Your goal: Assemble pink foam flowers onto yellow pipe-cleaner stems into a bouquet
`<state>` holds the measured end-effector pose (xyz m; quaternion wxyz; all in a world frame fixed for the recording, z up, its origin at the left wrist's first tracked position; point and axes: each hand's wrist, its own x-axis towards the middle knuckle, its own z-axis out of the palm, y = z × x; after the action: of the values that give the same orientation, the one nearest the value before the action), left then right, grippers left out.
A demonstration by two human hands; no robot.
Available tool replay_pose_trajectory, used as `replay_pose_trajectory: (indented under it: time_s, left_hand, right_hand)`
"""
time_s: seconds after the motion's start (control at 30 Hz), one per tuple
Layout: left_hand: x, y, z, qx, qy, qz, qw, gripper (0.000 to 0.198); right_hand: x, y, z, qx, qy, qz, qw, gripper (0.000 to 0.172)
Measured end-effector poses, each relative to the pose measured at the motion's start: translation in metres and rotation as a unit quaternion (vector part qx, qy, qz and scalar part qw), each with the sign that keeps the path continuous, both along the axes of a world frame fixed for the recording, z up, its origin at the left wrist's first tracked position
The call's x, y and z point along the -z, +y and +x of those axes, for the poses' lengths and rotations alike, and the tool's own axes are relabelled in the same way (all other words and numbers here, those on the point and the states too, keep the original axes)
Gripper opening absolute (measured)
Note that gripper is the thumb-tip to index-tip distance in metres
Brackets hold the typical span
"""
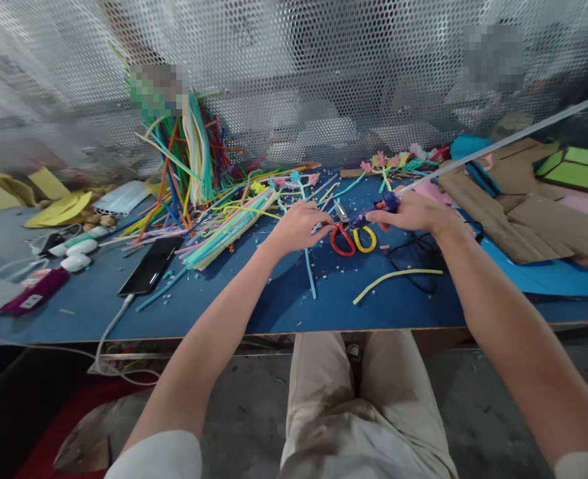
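My right hand [416, 211] is wrapped round a dark purple glue gun [384, 202], its nozzle pointing left. A long whitish glue stick [511, 140] runs out of its back toward the upper right. My left hand [298, 226] is closed in a pinch near the nozzle, with a small light-blue fuzzy piece at its fingertips, probably pipe cleaner. Below it a light-blue pipe cleaner [310, 276] lies on the table. Scissors with one red handle [342, 251] and one yellow handle [372, 241] lie between and just below my hands.
Bundled pipe cleaners [199, 159] stand at the back left; more lie before them. Pink flower pieces [381, 159] sit along the back. Cardboard [533, 213] fills the right. A phone [151, 266] with a cable lies left. A yellow pipe cleaner [396, 274] lies in front.
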<state>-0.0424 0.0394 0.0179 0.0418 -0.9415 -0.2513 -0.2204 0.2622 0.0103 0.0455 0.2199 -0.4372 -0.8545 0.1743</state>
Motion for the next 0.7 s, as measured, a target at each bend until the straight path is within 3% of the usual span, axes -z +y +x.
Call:
replay_pose_trajectory:
  time_s: [0.7]
  left_hand:
    - [-0.0027, -0.0015, 0.0005, 0.004, 0.006, 0.021, 1.000, 0.029]
  right_hand:
    - [-0.0010, -0.0006, -0.0025, 0.023, 0.014, -0.042, 0.999, 0.063]
